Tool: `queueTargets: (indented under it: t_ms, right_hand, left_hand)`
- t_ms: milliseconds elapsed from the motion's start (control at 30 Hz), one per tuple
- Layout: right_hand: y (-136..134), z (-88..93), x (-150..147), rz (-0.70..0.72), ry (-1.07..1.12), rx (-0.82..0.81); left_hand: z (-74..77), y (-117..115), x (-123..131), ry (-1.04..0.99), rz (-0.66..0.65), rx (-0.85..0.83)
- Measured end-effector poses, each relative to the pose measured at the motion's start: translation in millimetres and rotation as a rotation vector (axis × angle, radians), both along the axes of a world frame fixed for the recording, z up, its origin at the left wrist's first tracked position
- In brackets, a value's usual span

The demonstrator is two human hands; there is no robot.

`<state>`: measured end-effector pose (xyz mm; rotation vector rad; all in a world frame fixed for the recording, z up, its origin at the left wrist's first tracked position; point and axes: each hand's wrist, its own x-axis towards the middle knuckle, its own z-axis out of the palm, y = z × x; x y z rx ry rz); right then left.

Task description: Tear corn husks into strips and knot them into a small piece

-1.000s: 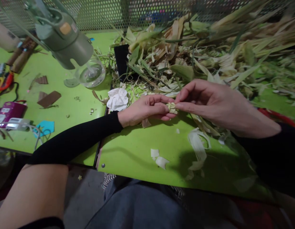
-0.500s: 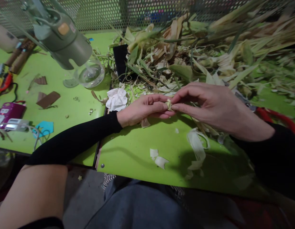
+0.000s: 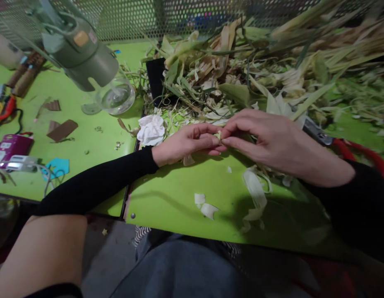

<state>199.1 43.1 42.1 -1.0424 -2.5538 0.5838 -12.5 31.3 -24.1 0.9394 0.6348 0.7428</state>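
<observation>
A small pale-green folded piece of corn husk (image 3: 218, 134) sits between my fingertips, most of it hidden by them. My left hand (image 3: 192, 141) pinches it from the left with thumb and fingers. From the right, my right hand (image 3: 266, 142) grips its edge between thumb and forefinger. Just below my hands, a curled pale husk strip (image 3: 255, 186) and a few cut husk scraps (image 3: 207, 210) lie on the green table (image 3: 167, 190).
Behind my hands spreads a heap of corn husks (image 3: 235, 93), beside a black phone-like slab (image 3: 155, 80). White crumpled tissue (image 3: 151, 129) lies left of my left hand. Red-handled scissors (image 3: 344, 149) rest by my right wrist. A grey-green lamp-like device (image 3: 83, 54) stands at upper left.
My fingers have shifted slightly around the folded husk piece, and less of it shows now. My right hand has turned a little, with its fingertips closer to my left hand.
</observation>
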Motion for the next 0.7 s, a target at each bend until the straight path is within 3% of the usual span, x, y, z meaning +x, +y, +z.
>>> queueTargets:
  t_ms: [267,700]
  right_hand:
    - [-4.3,0.8,-2.4,-0.176,0.12,-0.202]
    - [-4.0,3.2,-2.7,-0.103,0.064,-0.068]
  left_hand:
    - [10.3,-7.2,1.6,0.091,0.002,0.076]
    - [11.2,-4.8,5.2,0.009,0.04,-0.061]
